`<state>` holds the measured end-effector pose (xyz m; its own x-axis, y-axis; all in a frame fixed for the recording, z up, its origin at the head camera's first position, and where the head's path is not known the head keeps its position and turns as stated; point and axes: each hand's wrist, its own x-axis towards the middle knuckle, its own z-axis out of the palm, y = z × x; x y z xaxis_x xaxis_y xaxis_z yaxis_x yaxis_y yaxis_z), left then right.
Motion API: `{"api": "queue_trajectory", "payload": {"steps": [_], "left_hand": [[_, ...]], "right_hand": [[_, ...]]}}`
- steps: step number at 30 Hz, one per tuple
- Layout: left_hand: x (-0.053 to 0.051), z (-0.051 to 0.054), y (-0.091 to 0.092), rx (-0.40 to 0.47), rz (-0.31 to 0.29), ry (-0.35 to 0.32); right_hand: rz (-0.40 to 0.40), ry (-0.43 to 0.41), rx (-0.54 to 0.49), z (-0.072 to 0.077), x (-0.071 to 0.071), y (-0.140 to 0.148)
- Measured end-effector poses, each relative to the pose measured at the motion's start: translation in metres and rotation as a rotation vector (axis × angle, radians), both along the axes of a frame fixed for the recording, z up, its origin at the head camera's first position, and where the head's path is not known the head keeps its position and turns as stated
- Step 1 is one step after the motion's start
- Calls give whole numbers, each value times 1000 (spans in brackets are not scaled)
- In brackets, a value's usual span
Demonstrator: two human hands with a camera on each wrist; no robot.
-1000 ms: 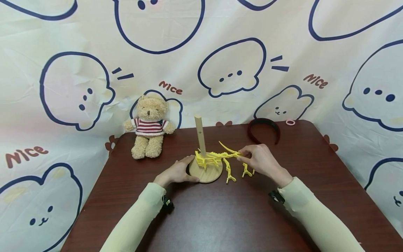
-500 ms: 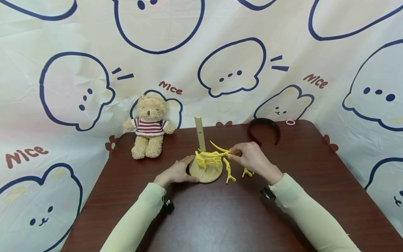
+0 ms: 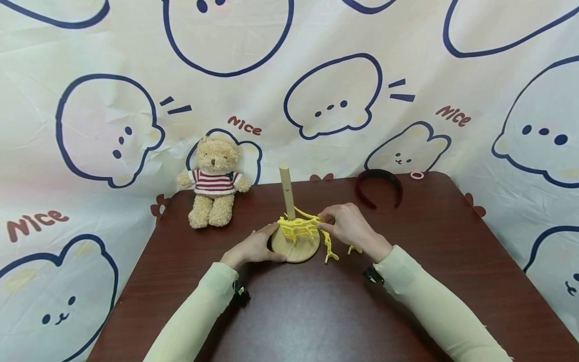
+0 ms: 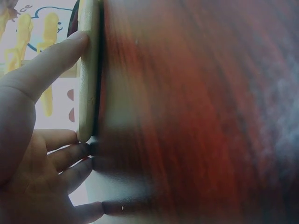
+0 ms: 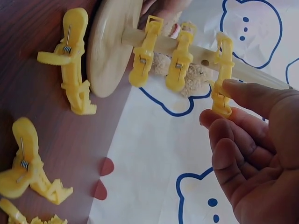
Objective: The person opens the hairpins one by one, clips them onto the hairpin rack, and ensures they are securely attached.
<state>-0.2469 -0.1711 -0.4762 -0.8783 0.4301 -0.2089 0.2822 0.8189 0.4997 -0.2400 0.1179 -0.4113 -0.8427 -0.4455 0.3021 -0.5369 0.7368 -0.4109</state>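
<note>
A wooden stand has a round base [image 3: 295, 251] and an upright post [image 3: 287, 191]. My left hand [image 3: 255, 246] grips the base's left edge, thumb at the front; the left wrist view shows the thumb [image 4: 60, 58] on the rim. Two yellow clips [image 5: 144, 56] [image 5: 180, 60] sit around the lower post. Between thumb and fingers my right hand [image 5: 261, 135] pinches a third yellow clip [image 5: 223, 74], which overlaps the post higher up; whether it is clamped there I cannot tell. In the head view the right hand [image 3: 353, 226] is right of the post.
More yellow clips [image 3: 328, 249] [image 3: 355, 249] lie on the brown table [image 3: 289, 311] right of the base. A teddy bear [image 3: 214, 181] in a striped shirt sits at the back left. At the back right are a dark red headband [image 3: 380, 174] and a pink ring [image 3: 417, 175].
My right hand has moved left with the pinched yellow clip, bringing it to the post. The left hand stays on the base.
</note>
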Motion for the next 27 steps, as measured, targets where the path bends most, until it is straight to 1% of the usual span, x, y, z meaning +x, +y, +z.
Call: {"api": "queue_trajectory", "payload": {"steps": [5, 8, 12, 20, 27], "left_hand": [[-2, 0, 0, 17, 0, 9], [-2, 0, 1, 25, 4, 8], [-3, -1, 1, 16, 8, 3], [-3, -2, 0, 8, 5, 2], [-2, -2, 0, -15, 9, 0]], "right_hand": [[-4, -16, 10, -2, -1, -8], [-2, -3, 12, -4, -3, -13], [0, 15, 4, -3, -4, -18], [-12, -15, -5, -2, -4, -24], [-13, -7, -18, -4, -4, -25]]}}
